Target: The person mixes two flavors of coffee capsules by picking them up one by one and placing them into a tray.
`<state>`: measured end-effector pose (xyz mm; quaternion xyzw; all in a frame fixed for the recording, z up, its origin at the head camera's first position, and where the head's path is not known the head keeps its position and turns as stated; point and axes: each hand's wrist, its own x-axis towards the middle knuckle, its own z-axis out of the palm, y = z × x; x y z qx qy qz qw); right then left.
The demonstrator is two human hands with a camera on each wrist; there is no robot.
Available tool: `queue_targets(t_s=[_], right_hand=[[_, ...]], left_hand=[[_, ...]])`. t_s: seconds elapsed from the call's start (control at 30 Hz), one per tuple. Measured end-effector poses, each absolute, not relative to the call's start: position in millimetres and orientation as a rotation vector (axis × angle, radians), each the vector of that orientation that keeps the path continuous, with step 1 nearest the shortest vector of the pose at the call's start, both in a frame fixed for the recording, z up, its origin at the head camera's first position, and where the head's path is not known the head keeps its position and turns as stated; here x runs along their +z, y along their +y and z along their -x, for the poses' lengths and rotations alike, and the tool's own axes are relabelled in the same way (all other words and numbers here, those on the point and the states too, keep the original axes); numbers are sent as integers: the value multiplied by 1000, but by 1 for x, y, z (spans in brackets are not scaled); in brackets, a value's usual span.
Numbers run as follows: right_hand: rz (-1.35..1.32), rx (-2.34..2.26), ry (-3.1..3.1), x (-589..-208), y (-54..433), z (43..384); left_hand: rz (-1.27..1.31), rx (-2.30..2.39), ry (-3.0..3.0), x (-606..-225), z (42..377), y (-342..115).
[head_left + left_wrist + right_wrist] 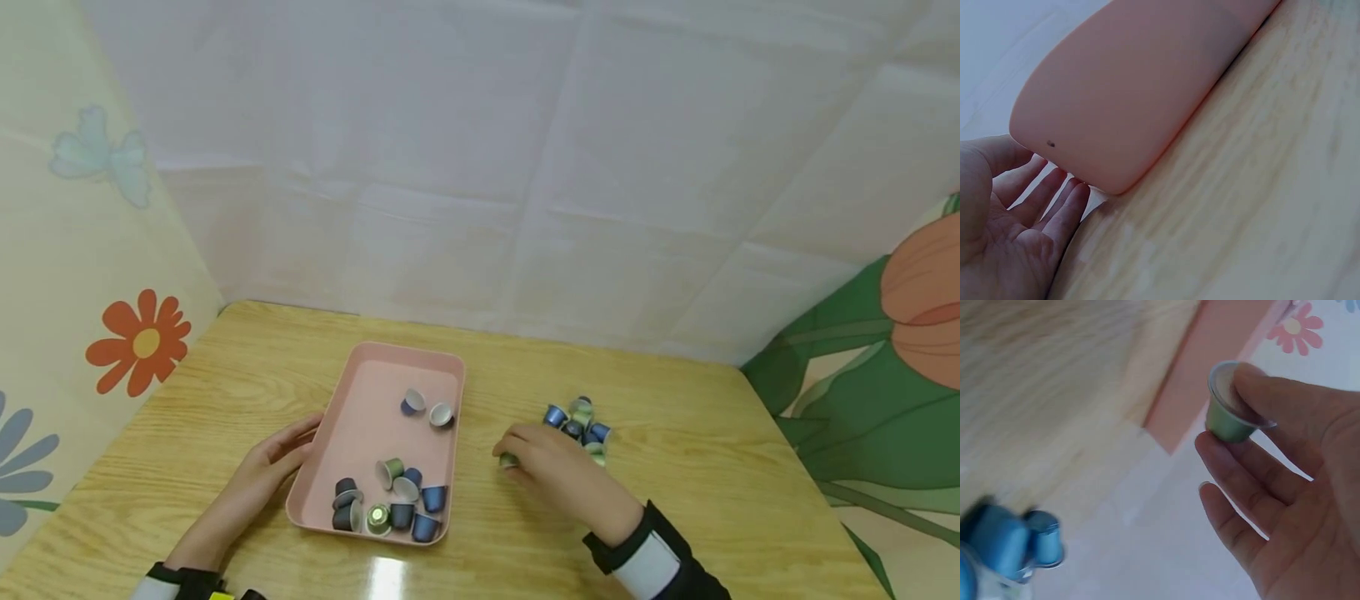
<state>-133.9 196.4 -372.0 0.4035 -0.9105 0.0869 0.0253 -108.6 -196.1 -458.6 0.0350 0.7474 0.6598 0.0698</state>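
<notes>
My right hand (pixel 558 468) pinches a green coffee capsule (pixel 1227 422) between thumb and fingers, its pale lid against the thumb in the right wrist view. Right beside that hand lies a small pile of blue and green coffee capsules (pixel 555 416), partly hidden by it. A pink tray (pixel 360 417) stands to the left, holding several dark, blue and green capsules near its front and two white-lidded ones (pixel 441 415) further back. My left hand (pixel 264 468) touches the tray's left side with its fingers extended; the left wrist view shows the fingertips at the tray's edge.
The wooden table (pixel 652 500) reaches a white cloth wall (pixel 480 208) at the back. Flower-printed cloth (pixel 60 275) borders the left side, and a leafy print (pixel 862 367) stands at the right.
</notes>
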Motion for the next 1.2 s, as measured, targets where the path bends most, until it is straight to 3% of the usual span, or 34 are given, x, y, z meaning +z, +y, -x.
queue_targets(t_s=[1.2], right_hand=[[-1395, 365, -2735, -349, 101, 154]], left_hand=[[-131, 2013, 2257, -461, 108, -195]])
